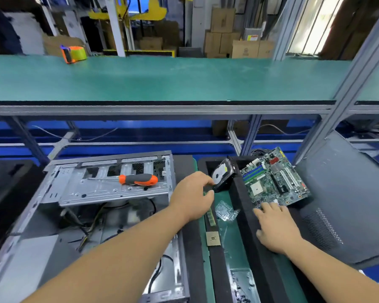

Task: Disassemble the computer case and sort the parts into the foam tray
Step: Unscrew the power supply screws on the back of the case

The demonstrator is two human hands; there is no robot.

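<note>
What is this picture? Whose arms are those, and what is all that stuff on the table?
The camera sits on a person's head, so you look down at their own arms. They are taking a computer apart. The grey metal box is the computer case, with an orange screwdriver lying on it. The black foam tray holds the parts. The left hand grips a hard drive, tilted at the tray's far end. The right hand rests flat, fingertips touching the green motherboard. A small square chip lies in the tray too.
</note>
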